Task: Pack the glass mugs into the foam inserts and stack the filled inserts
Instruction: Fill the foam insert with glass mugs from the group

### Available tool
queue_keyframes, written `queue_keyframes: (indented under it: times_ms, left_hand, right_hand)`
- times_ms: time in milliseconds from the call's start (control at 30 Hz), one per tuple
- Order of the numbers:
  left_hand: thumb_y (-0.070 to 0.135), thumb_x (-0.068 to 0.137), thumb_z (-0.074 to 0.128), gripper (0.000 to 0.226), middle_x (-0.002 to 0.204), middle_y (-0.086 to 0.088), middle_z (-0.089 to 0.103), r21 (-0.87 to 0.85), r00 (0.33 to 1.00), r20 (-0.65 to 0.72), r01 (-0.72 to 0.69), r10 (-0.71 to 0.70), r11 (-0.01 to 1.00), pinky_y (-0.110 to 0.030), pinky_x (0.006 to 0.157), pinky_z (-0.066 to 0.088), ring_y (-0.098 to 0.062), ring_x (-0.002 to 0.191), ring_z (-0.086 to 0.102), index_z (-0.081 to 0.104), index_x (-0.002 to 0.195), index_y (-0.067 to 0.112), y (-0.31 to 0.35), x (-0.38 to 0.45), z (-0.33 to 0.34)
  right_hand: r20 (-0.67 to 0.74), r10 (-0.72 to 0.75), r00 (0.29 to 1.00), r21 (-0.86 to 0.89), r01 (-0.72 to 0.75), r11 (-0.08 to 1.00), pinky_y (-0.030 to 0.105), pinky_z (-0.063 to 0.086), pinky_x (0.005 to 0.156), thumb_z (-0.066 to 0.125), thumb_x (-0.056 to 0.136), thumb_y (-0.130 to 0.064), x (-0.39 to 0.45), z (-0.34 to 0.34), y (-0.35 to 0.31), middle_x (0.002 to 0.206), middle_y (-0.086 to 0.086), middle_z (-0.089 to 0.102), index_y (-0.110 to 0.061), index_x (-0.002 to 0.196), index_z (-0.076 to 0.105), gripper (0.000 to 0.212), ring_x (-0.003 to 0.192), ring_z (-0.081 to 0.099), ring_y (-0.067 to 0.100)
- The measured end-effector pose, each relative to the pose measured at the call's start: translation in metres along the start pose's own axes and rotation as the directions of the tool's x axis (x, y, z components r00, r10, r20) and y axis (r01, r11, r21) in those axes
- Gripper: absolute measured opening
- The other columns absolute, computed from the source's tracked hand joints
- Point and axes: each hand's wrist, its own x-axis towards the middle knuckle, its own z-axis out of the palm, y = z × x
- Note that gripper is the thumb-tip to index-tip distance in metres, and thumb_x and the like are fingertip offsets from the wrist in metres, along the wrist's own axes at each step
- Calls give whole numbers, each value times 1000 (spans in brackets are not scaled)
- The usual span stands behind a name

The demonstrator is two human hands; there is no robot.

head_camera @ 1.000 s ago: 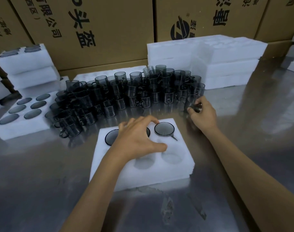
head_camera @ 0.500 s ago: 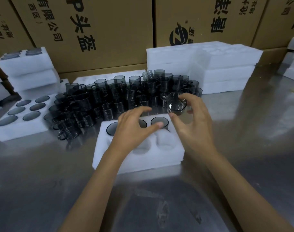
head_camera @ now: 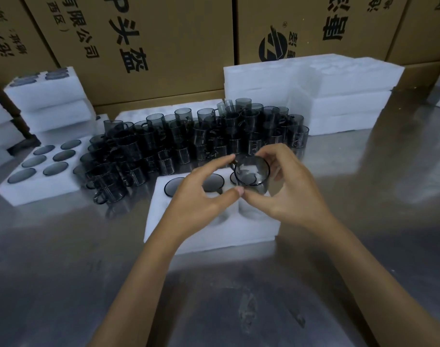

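Note:
A white foam insert (head_camera: 254,234) lies on the steel table in front of me, with dark glass mugs seated in its three back holes, such as one at the left (head_camera: 172,187); the front holes show bare foam. My right hand (head_camera: 291,194) holds a smoky glass mug (head_camera: 251,175) just above the insert's right side, its mouth tilted toward me. My left hand (head_camera: 198,201) rests over the insert's middle, thumb and forefinger touching the held mug's rim and side. A crowd of loose mugs (head_camera: 193,141) stands behind the insert.
A filled insert (head_camera: 38,186) lies at the left, with stacked filled inserts (head_camera: 51,101) behind it. A stack of foam inserts (head_camera: 339,96) stands at the back right. Cardboard boxes (head_camera: 151,41) wall the far side. Bare steel table (head_camera: 88,271) stretches in front.
My right hand lifted a mug from the crowd's right end and brought it left over the insert. My left hand shifted right to meet it. The camera moved closer.

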Motion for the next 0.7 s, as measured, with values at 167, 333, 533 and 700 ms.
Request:
queue_keyframes:
  times_ms: [167,333,533,700]
  left_hand:
    - [46,81,77,46,120,33,62,27,987,124,95,-98,995,-12,93,39,16,120,49,62,124,51,-7,-1,-3]
    - [50,81,75,36,102,26,70,-28,987,116,116,-112,993,-4,79,42,21,104,55,68,115,43,-4,-2,-4]
    - [63,65,75,56,112,29,68,19,982,145,120,-122,993,4,83,37,20,112,52,70,116,39,-3,-2,-4]
    - [65,62,76,61,105,20,69,14,980,164,116,-117,993,-17,99,40,4,113,59,71,116,37,-4,-1,-2]
  right_hand:
    - [230,115,966,11,-121,993,22,43,62,81,60,-59,-1,-8,4,87,-13,56,-33,95,46,55,73,50,8]
    - [284,130,950,25,-143,989,15,41,60,87,59,-52,-1,-11,3,88,-12,57,-32,92,46,55,69,49,1]
    - [401,217,890,33,-251,967,28,43,69,85,59,-59,-3,-16,1,92,-7,60,-31,91,50,55,79,51,8]
    - [336,280,899,280,-379,882,40,43,97,70,91,-27,1,-28,8,105,5,67,-14,81,71,16,101,61,17]
